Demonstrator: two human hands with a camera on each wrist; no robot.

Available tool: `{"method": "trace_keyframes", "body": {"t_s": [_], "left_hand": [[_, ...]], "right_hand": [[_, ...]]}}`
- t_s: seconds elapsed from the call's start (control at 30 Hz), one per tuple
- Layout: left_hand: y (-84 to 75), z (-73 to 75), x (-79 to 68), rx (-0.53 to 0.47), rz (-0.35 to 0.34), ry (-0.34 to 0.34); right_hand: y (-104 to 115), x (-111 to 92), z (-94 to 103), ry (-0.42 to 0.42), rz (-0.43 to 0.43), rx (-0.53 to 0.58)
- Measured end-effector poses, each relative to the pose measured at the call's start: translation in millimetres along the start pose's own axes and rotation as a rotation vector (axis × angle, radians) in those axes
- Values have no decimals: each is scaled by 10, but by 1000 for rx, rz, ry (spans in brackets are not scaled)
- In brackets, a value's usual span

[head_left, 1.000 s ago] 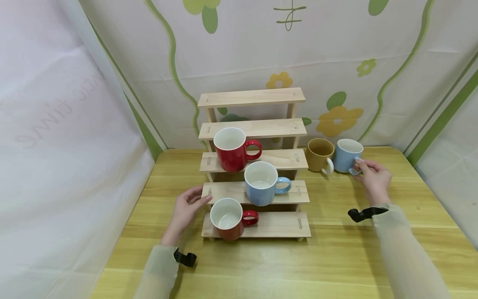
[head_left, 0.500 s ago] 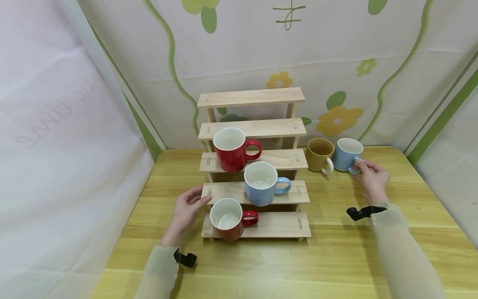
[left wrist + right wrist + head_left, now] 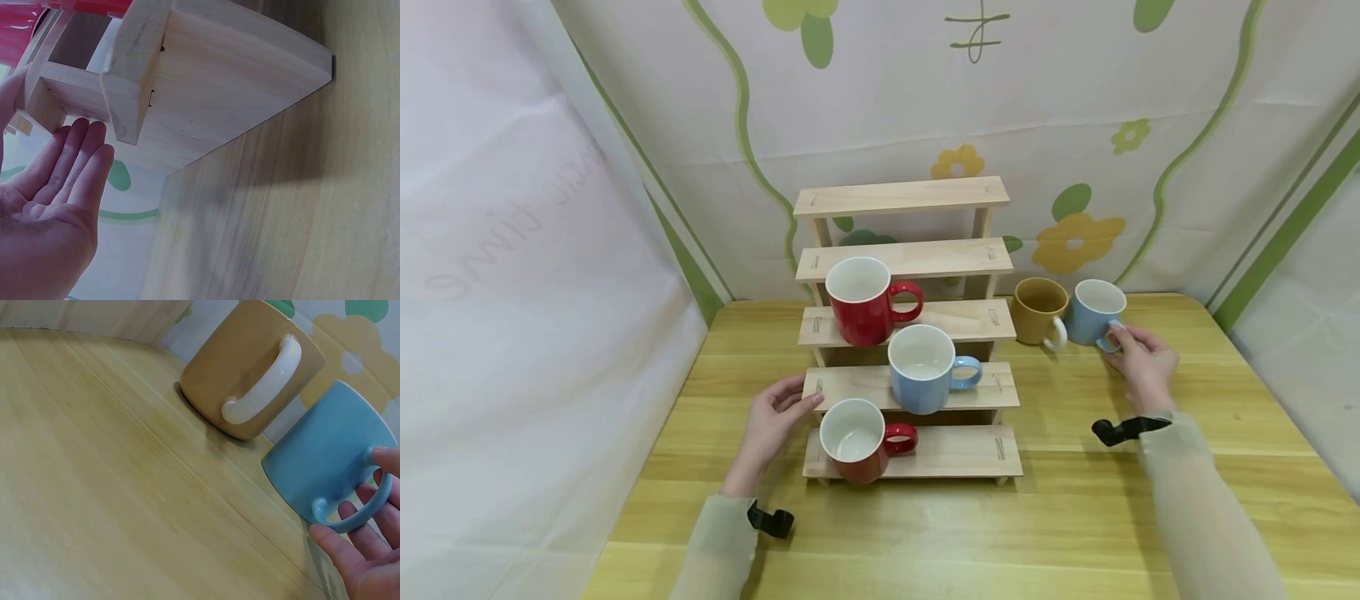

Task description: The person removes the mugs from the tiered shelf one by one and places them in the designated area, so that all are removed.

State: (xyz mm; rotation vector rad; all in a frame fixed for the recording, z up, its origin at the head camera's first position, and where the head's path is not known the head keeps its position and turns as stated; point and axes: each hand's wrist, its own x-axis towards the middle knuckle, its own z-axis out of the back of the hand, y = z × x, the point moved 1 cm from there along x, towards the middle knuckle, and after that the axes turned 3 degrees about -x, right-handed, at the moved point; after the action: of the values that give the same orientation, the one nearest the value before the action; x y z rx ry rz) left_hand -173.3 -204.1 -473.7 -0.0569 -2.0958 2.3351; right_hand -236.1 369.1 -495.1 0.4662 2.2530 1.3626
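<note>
In the head view, my left hand [image 3: 772, 421] is at the left side of a wooden tiered rack [image 3: 917, 452]. Its thumb lies over the end of the second board from the bottom. The left wrist view shows its straight fingers [image 3: 81, 156] reaching under that board. My right hand [image 3: 1142, 367] pinches the handle of a light blue mug [image 3: 1092, 321] on the table at the back right; the right wrist view shows the thumb and fingers around that handle. Close beside it stands a brown mug [image 3: 1033, 323] with a white handle.
The rack bears a red mug [image 3: 867, 321] on the middle board, a blue mug [image 3: 917, 392] below it and a reddish mug [image 3: 859, 468] on the lowest board. All their handles point right. A patterned cloth [image 3: 880, 108] hangs behind the wooden table [image 3: 925, 542].
My right hand has shifted slightly left at the blue mug's handle. The left hand keeps its place at the rack, and the mugs stay where they were. The head view shifts a little.
</note>
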Motion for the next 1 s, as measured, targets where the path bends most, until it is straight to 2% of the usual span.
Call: {"method": "trace_keyframes", "body": {"t_s": [0.4, 0.63, 0.77, 1.0], "left_hand": [[7, -1, -2, 3, 5, -1], [3, -3, 2, -3, 1, 1], [-4, -5, 1, -4, 4, 1], [-23, -2, -1, 0, 12, 1]], "right_hand": [[32, -46, 9, 30, -2, -22], [80, -49, 29, 28, -14, -149], [163, -73, 9, 25, 15, -228], [400, -141, -121, 23, 71, -247]]}}
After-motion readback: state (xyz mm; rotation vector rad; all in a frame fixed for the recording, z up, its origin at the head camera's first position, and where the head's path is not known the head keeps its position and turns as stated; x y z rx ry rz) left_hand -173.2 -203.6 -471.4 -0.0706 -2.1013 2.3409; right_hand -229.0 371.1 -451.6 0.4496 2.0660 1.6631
